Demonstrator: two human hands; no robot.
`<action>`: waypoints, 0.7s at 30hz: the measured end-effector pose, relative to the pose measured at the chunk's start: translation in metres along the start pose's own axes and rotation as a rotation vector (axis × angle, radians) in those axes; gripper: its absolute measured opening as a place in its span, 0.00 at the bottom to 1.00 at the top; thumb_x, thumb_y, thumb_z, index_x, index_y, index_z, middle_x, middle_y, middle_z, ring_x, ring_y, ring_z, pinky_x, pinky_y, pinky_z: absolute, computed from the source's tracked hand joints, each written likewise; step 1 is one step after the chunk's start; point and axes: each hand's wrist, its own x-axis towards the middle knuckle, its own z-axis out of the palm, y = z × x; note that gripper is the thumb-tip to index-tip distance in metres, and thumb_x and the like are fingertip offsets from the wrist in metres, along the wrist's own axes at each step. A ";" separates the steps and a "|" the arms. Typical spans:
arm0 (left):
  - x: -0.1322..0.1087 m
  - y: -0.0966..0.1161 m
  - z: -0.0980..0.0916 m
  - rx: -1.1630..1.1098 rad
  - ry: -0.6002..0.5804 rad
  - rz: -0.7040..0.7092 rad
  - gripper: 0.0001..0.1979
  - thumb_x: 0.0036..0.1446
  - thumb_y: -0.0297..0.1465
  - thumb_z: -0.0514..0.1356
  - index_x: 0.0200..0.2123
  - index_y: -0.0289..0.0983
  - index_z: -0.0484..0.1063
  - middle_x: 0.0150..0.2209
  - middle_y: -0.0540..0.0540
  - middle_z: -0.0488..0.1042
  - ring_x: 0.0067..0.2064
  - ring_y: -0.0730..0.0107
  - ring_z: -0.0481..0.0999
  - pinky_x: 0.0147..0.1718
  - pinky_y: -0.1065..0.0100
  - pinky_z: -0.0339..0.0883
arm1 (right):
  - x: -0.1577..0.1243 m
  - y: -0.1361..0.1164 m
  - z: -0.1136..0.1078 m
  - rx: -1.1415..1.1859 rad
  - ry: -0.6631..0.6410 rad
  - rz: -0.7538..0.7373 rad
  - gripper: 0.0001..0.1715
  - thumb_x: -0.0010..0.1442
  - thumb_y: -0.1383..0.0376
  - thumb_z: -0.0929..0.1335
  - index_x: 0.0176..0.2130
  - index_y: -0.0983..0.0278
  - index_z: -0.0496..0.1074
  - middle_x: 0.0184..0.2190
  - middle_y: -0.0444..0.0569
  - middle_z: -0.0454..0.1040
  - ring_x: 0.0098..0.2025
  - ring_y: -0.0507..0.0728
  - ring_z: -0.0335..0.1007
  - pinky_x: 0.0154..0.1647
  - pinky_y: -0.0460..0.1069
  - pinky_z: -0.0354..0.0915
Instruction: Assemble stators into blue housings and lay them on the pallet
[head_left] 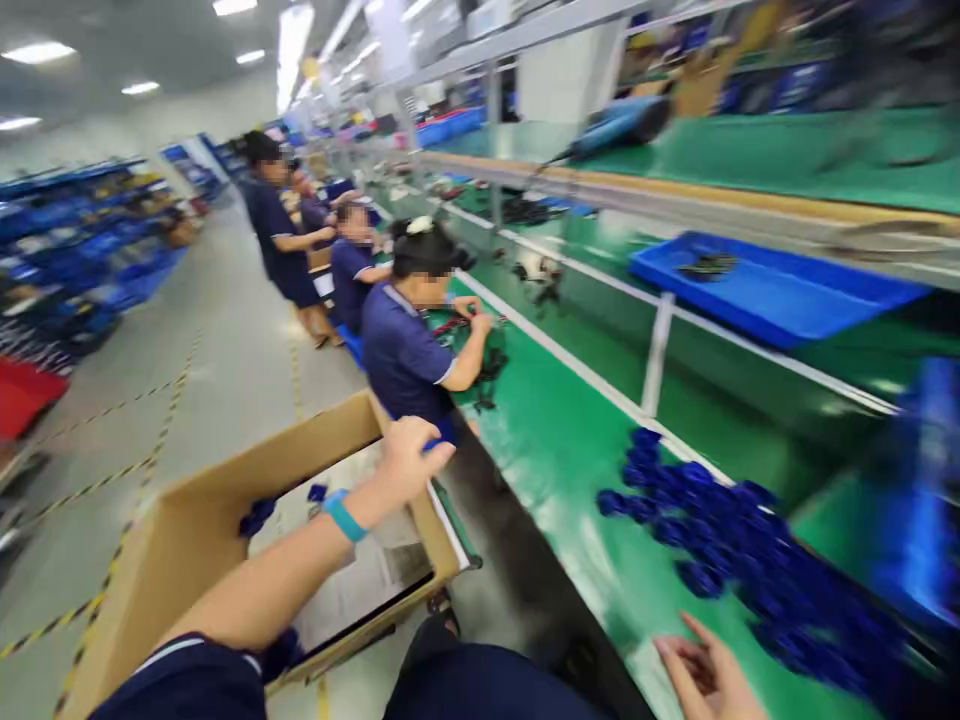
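My left hand (pixel 409 462), with a teal band at the wrist, reaches out over the cardboard box (pixel 187 510). Its fingers are closed on a small blue part (pixel 433 445), mostly covered by the hand, so its exact kind is unclear. Inside the box lie a pale sheet (pixel 367 570) and a few blue parts (pixel 257 517) near the walls. Low on the right, my right hand (pixel 705 672) is above the green bench top (pixel 555 450), fingers apart and slightly curled, holding nothing visible. Beside it spreads a heap of dark blue parts (pixel 720 530), blurred by motion.
A co-worker in a dark blue shirt (pixel 405 340) sits farther along the bench, handling small dark items; other people are beyond. A blue tray (pixel 780 290) rests on the rack behind the bench. Floor aisle (pixel 225 350) with striped tape runs left.
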 end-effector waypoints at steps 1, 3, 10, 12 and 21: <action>-0.026 -0.052 -0.029 0.036 0.026 -0.156 0.22 0.69 0.47 0.48 0.44 0.37 0.72 0.43 0.40 0.76 0.48 0.59 0.74 0.52 0.56 0.65 | 0.019 -0.032 0.011 -0.046 -0.023 -0.046 0.37 0.48 0.39 0.71 0.52 0.53 0.70 0.32 0.57 0.80 0.35 0.70 0.80 0.35 0.63 0.78; -0.094 -0.148 -0.074 0.099 0.026 -0.450 0.26 0.69 0.48 0.43 0.42 0.35 0.71 0.37 0.40 0.76 0.42 0.58 0.75 0.46 0.56 0.68 | 0.046 -0.102 0.044 -0.135 -0.065 -0.172 0.45 0.50 0.37 0.68 0.59 0.56 0.65 0.34 0.56 0.80 0.37 0.71 0.79 0.37 0.66 0.77; -0.331 -0.298 -0.033 0.060 -0.331 -1.057 0.34 0.50 0.49 0.65 0.52 0.28 0.70 0.51 0.26 0.75 0.53 0.42 0.76 0.52 0.54 0.68 | 0.017 -0.302 0.280 -0.064 -0.616 -0.824 0.21 0.65 0.50 0.65 0.51 0.58 0.71 0.41 0.53 0.79 0.38 0.61 0.77 0.44 0.57 0.74; -0.357 -0.306 0.010 0.013 -0.408 -1.119 0.41 0.46 0.47 0.67 0.59 0.31 0.65 0.59 0.27 0.70 0.60 0.43 0.72 0.57 0.57 0.65 | -0.012 -0.318 0.366 -0.182 -0.910 -0.861 0.22 0.66 0.55 0.64 0.53 0.64 0.71 0.44 0.55 0.78 0.43 0.60 0.76 0.49 0.55 0.72; -0.370 -0.333 0.112 -0.034 -0.479 -1.233 0.41 0.59 0.41 0.60 0.71 0.38 0.47 0.66 0.27 0.53 0.64 0.41 0.64 0.60 0.51 0.59 | -0.093 -0.257 0.615 -0.822 -1.154 -0.698 0.44 0.61 0.56 0.71 0.68 0.66 0.54 0.70 0.66 0.52 0.67 0.73 0.56 0.60 0.63 0.61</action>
